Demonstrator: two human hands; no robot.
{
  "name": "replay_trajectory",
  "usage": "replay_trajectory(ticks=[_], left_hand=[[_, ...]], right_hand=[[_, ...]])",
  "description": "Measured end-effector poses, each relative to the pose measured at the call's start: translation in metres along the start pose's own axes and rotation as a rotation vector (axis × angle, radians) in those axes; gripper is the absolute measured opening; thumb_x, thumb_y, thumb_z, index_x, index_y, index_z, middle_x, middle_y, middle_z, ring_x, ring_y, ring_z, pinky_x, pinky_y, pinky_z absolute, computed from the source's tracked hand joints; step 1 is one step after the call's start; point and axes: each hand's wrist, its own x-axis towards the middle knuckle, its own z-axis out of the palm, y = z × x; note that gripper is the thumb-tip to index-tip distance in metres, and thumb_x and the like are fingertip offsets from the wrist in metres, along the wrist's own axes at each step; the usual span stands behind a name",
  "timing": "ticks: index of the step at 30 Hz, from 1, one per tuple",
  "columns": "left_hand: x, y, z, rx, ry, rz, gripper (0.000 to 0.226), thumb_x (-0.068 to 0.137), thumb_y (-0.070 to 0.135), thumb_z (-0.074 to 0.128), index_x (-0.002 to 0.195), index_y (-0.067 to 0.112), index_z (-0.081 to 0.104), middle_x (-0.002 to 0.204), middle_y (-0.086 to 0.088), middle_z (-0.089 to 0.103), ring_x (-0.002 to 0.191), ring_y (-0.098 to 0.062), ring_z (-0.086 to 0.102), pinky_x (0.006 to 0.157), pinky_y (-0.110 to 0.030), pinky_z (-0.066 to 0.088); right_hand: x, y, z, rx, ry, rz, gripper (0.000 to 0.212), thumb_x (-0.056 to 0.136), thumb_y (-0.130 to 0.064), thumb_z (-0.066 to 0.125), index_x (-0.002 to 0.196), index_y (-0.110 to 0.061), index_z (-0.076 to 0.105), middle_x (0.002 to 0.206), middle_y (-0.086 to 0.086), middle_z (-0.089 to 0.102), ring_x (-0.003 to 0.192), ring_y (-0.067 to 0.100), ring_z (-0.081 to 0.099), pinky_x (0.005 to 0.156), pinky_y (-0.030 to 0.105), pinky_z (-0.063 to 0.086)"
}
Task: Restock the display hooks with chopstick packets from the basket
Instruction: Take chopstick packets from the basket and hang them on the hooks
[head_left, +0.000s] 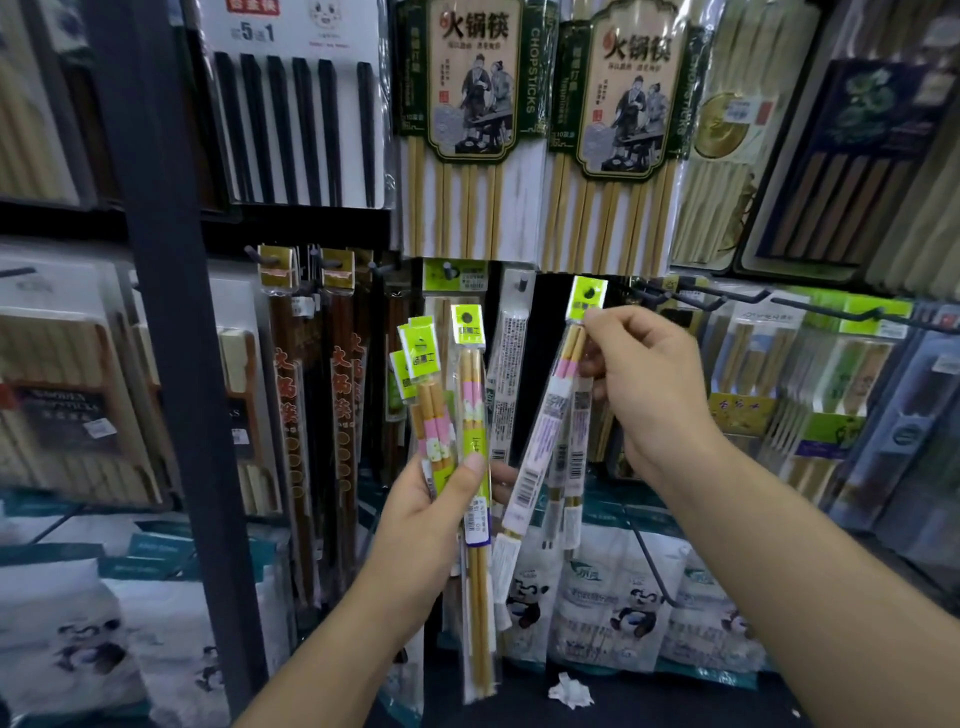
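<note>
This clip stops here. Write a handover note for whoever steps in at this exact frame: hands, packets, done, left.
Left hand: grips a fan of pink-banded chopstick packets, upright.
Right hand: pinches a tilted packet just under its green header, raised near the hook row.
Bare hooks stick out to its right.
Done: cannot tell how many are hung; the basket is out of view.
Left: hang the right-hand packet, then those in the left hand.

Dark display rack (171, 364), chopstick packets (470, 104) on its hooks (826, 307), panda-print bags (628, 597) below
</note>
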Motion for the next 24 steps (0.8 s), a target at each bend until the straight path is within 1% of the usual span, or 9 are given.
replay_trajectory(ticks=[3,6,10,13,16,18,20,22,24], left_hand=[[0.001,0.001,0.000,-0.091,0.001,-0.019,0.035,0.089,0.038,0.060,0.108,0.008,0.066,0.086,-0.002,0.074,0.079,-0.017,0.071,0.068,-0.025,0.058],[0.001,0.001,0.000,-0.136,-0.016,-0.045,0.030,0.088,0.037,0.062,0.105,0.012,0.065,0.080,-0.003,0.070,0.068,-0.019,0.066,0.061,-0.030,0.058],[0.002,-0.001,-0.001,-0.126,-0.031,-0.031,0.032,0.087,0.037,0.063,0.107,0.012,0.063,0.081,-0.003,0.069,0.068,-0.017,0.064,0.061,-0.029,0.057],[0.003,-0.004,-0.002,-0.122,-0.036,-0.025,0.035,0.084,0.042,0.067,0.108,0.016,0.065,0.083,-0.003,0.070,0.070,-0.016,0.066,0.063,-0.030,0.057],[0.003,-0.005,-0.003,-0.125,-0.055,-0.023,0.024,0.084,0.042,0.070,0.101,0.024,0.070,0.085,-0.003,0.072,0.072,-0.015,0.067,0.064,-0.030,0.058],[0.003,-0.005,-0.003,-0.119,-0.070,-0.026,0.018,0.085,0.044,0.073,0.097,0.031,0.072,0.086,-0.003,0.073,0.072,-0.015,0.067,0.062,-0.031,0.058],[0.002,-0.003,-0.003,-0.111,-0.075,-0.028,0.023,0.080,0.050,0.075,0.097,0.036,0.072,0.087,-0.004,0.075,0.072,-0.015,0.068,0.062,-0.031,0.058],[0.002,-0.003,-0.003,-0.092,-0.071,-0.027,0.026,0.077,0.054,0.076,0.098,0.039,0.072,0.089,-0.005,0.076,0.075,-0.016,0.069,0.064,-0.030,0.058],[0.002,-0.003,-0.002,-0.066,-0.068,-0.016,0.025,0.079,0.055,0.077,0.099,0.042,0.071,0.091,-0.005,0.077,0.080,-0.015,0.071,0.069,-0.031,0.057]], right_hand=[[0.006,-0.002,-0.002,0.021,0.031,-0.004,0.031,0.100,-0.017,0.062,0.070,-0.019,0.070,0.056,-0.009,0.060,0.052,0.004,0.054,0.048,0.016,0.043],[0.012,-0.001,-0.002,-0.006,0.044,-0.015,0.032,0.099,-0.018,0.062,0.068,-0.018,0.067,0.054,-0.011,0.056,0.050,0.003,0.050,0.048,0.014,0.042],[0.016,0.001,-0.004,-0.003,0.032,0.000,0.032,0.100,-0.017,0.061,0.069,-0.013,0.065,0.051,-0.010,0.054,0.046,0.006,0.055,0.047,0.015,0.045],[0.018,0.006,-0.005,-0.060,0.012,0.016,0.029,0.100,-0.020,0.062,0.075,-0.008,0.069,0.068,0.009,0.067,0.062,0.023,0.069,0.059,0.022,0.054],[0.018,0.014,-0.007,-0.125,0.039,0.003,0.029,0.099,-0.025,0.065,0.079,-0.007,0.073,0.081,0.017,0.074,0.078,0.031,0.071,0.082,0.035,0.057],[0.016,0.018,-0.008,-0.160,0.063,-0.006,0.028,0.097,-0.029,0.067,0.075,-0.011,0.072,0.067,-0.003,0.071,0.065,0.012,0.065,0.075,0.029,0.052],[0.013,0.019,-0.009,-0.199,0.108,-0.020,0.030,0.094,-0.032,0.071,0.070,-0.015,0.065,0.051,-0.016,0.057,0.051,-0.002,0.051,0.067,0.023,0.044],[0.010,0.021,-0.010,-0.215,0.109,-0.026,0.033,0.093,-0.034,0.071,0.064,-0.020,0.062,0.049,-0.016,0.052,0.049,-0.003,0.047,0.065,0.023,0.042],[0.003,0.020,-0.010,-0.157,0.017,-0.006,0.034,0.095,-0.034,0.069,0.064,-0.020,0.068,0.058,-0.012,0.058,0.054,-0.001,0.051,0.064,0.023,0.044]])
